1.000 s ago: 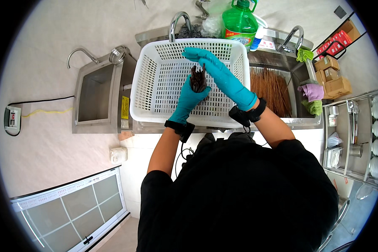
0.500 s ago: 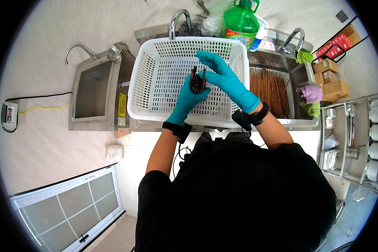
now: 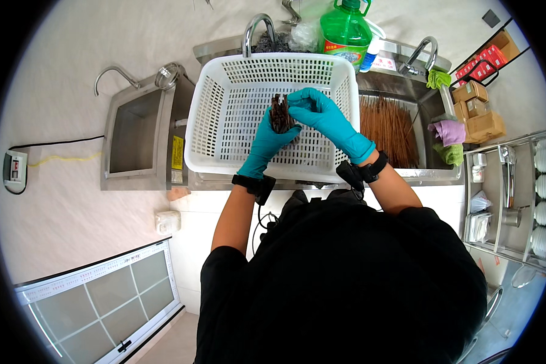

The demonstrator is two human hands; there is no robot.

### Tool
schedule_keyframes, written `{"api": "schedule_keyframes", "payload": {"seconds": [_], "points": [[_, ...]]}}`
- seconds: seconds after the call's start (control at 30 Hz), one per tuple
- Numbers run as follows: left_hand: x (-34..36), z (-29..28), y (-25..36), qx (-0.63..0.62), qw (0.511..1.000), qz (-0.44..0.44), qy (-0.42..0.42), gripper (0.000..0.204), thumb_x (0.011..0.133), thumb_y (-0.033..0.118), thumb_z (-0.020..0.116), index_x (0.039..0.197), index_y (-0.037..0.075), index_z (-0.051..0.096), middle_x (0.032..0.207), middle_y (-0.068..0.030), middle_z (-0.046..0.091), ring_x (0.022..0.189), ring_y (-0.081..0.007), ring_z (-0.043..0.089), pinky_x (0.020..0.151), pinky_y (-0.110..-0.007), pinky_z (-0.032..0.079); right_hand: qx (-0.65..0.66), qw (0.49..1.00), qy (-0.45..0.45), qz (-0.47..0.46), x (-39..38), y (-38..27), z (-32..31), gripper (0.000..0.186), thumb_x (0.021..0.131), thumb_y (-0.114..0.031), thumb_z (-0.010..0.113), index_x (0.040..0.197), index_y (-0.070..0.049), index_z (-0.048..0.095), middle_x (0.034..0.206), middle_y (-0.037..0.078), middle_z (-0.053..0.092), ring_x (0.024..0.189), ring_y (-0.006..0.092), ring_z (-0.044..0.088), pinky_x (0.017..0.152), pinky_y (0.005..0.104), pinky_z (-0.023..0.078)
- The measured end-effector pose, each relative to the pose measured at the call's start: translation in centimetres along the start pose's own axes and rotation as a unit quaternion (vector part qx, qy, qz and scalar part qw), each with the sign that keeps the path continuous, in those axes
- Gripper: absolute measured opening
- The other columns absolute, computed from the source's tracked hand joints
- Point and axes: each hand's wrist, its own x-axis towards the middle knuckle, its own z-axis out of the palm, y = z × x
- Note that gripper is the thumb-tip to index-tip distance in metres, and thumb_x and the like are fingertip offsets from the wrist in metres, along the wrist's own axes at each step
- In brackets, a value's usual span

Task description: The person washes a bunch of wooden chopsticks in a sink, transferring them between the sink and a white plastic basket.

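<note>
A bundle of dark brown chopsticks (image 3: 279, 115) points up, ends toward me, over the white slotted plastic basket (image 3: 224, 161). My left hand (image 3: 267, 141), in a teal glove, is wrapped round the bundle from the left and below. My right hand (image 3: 324, 115), gloved alike, is bent at the bundle's upper right, its fingertips pinched together against the stick ends. What exactly lies between those fingertips is partly hidden. Many more brown chopsticks (image 3: 387, 130) lie lengthwise in the steel sink (image 3: 434, 159) to the right of the basket.
Behind the basket are a curved faucet (image 3: 258, 27), a clear plastic bag (image 3: 304, 36) and a big green bottle (image 3: 346, 30). Another faucet (image 3: 428, 51) and cloths (image 3: 449, 132) are by the right sink. A smaller steel sink (image 3: 133, 133) stands left; shelves with plates (image 3: 542, 182) are right.
My right hand's fingers, stretched out and apart before, have curled in onto the top of the bundle. The bundle now stands more upright and closer together in my left hand.
</note>
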Motion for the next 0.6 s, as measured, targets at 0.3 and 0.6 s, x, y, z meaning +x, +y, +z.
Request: {"api": "schedule_keyframes", "payload": {"seconds": [0.3, 0.6], "points": [[-0.7, -0.1, 0.7, -0.025, 0.998, -0.037, 0.054, 0.047, 0.073, 0.013, 0.074, 0.111, 0.003, 0.049, 0.100, -0.0072, 0.060, 0.088, -0.0153, 0.059, 0.076, -0.030, 0.051, -0.254, 0.950, 0.097, -0.151, -0.4, 0.2, -2.8, 0.017, 0.082, -0.012, 0.057, 0.097, -0.007, 0.062, 0.093, 0.008, 0.060, 0.077, 0.0170, 0.059, 0.069, 0.0278, 0.048], [-0.9, -0.9, 1.3, -0.022, 0.997, -0.006, 0.076, 0.027, 0.077, 0.008, 0.070, 0.100, 0.003, 0.058, 0.094, -0.0066, 0.062, 0.084, -0.0154, 0.060, 0.070, -0.029, 0.052, -0.286, 0.939, 0.112, -0.154, -1.6, -0.2, -5.4, 0.014, 0.084, -0.015, 0.061, 0.095, -0.007, 0.062, 0.081, 0.009, 0.063, 0.069, 0.0176, 0.062, 0.063, 0.0286, 0.049]]}}
